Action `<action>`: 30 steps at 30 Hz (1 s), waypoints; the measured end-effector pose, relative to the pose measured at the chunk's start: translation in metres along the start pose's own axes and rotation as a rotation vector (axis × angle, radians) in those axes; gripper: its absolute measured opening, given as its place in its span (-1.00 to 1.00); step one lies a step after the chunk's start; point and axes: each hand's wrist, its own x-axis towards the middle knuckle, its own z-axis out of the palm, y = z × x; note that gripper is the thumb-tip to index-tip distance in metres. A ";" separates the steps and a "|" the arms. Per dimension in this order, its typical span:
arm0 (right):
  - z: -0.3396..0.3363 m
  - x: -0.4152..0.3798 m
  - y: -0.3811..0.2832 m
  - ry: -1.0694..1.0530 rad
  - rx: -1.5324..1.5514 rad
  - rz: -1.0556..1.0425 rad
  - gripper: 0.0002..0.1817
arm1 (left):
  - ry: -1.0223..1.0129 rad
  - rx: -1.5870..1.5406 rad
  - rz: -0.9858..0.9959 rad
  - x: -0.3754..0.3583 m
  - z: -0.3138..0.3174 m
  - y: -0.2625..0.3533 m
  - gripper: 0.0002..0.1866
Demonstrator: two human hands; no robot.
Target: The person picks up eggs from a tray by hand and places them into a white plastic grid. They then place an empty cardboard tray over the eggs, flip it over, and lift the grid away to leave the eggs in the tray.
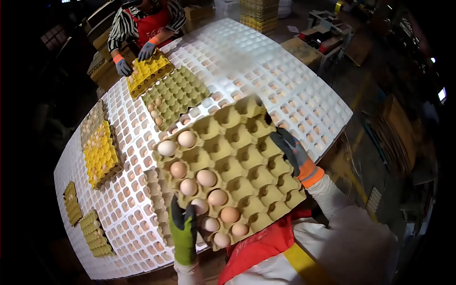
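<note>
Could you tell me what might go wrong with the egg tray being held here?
The cardboard tray appears tilted, with its eggs all on the left side, so they could roll out or the tray could tip. The left hand grips only the near edge and the right hand the far one, so the unsupported middle might sag. It could also knock the olive tray beyond it.

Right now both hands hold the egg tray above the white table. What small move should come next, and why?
Probably lower the egg tray flat onto the white table. The left hand grips its near edge and the right hand its far edge. The tray looks tilted, and all the eggs sit on its left side, so that side is likely heavier and they could roll.
</note>
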 end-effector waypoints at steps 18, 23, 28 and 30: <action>-0.181 0.102 0.059 0.065 -0.245 -0.126 -0.71 | 0.169 -0.130 -0.009 0.004 0.197 -0.067 -0.39; -0.113 0.029 -0.022 -0.325 -0.694 -0.138 -0.77 | 0.137 0.214 0.127 -0.059 0.171 -0.023 -0.60; -0.076 -0.036 -0.006 -0.906 -1.440 -0.459 -0.56 | -0.044 0.497 0.336 -0.070 0.182 -0.002 -0.51; -0.060 -0.049 -0.003 -0.955 -1.588 -0.453 -0.55 | -0.110 0.679 0.328 -0.075 0.197 -0.011 -0.58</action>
